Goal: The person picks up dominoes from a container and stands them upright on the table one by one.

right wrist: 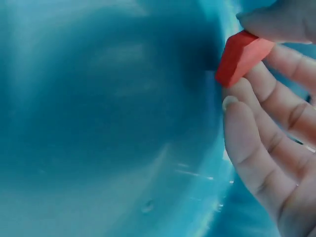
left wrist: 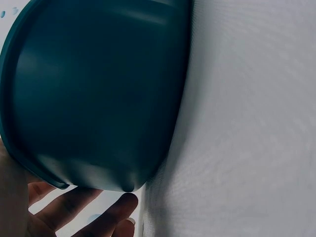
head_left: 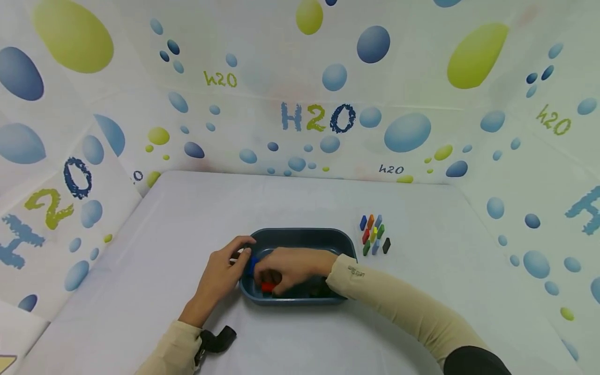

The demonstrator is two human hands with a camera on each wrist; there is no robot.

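A dark teal basin [head_left: 300,302] stands on the white table. At its left end my left hand [head_left: 225,265] holds the rim, thumb and index finger at the edge; in the left wrist view, more fingers [left wrist: 106,217] lie along the outside wall. My right hand [head_left: 292,265] reaches down inside the basin. Between its thumb and fingers it pinches a small red block [right wrist: 242,57], close to the basin's curved wall. Beside the left thumb, against the inner left end, shows a bright blue piece [head_left: 253,264], partly hidden by the right hand.
Right of the basin, several small coloured blocks [head_left: 373,234] stand upright in a loose group on the table [head_left: 187,208]. The right forearm crosses the basin's right rim. Behind and to both sides rises a white printed curtain [head_left: 258,114]. A black wrist attachment [head_left: 217,341] hangs by the left sleeve.
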